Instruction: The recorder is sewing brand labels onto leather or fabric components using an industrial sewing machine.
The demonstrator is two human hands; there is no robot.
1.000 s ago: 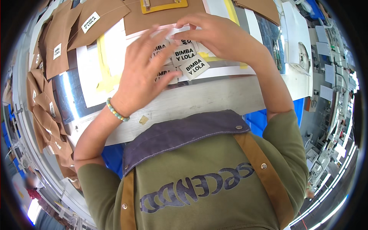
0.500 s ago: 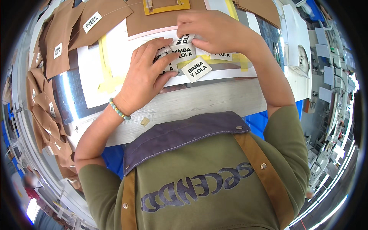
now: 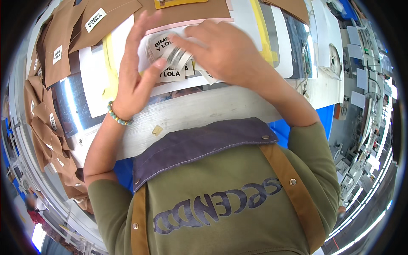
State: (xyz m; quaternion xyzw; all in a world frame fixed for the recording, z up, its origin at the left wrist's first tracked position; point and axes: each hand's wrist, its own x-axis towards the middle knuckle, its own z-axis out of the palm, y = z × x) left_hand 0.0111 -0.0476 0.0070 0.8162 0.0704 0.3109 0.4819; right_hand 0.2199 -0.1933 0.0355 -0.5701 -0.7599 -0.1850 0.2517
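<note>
Just on the near side of the brown panel (image 3: pixel 195 12), white labels (image 3: pixel 171 77) with dark print lie in an overlapping heap on the desk (image 3: pixel 212 102). Near the panel's left corner stands the left hand (image 3: pixel 135 83), its straight fingers wide apart from the thumb, whose tip meets the heap. Nearer than the panel and to its right, the right hand (image 3: pixel 231 55) bends over the labels; blur hides whether its fingers grip one. On the panel sits a yellow frame (image 3: pixel 163 6); left of it lie brown pieces (image 3: pixel 63 36).
</note>
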